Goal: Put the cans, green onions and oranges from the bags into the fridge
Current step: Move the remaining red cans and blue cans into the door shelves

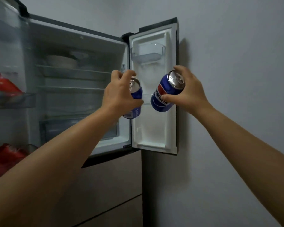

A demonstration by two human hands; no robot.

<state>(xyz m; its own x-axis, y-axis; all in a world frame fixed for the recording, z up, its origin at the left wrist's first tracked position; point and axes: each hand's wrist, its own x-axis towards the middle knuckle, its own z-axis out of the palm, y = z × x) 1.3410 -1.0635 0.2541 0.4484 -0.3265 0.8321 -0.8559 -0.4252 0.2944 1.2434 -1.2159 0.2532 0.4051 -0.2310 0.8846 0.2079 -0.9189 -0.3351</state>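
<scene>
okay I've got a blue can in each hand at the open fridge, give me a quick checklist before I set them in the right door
1. Left hand has a full grip on its blue can: ok, fingers wrap it.
2. Right hand grip on the other blue can: ok, though that can is tilted.
3. Right door open wide enough: ok.
4. Top door bin free of items: ok, it looks bare.
5. Middle door shelf behind the cans free: cannot tell, the cans and hands hide most of it.
6. Left door shelves: not ok for more, red packs already sit there.
</scene>
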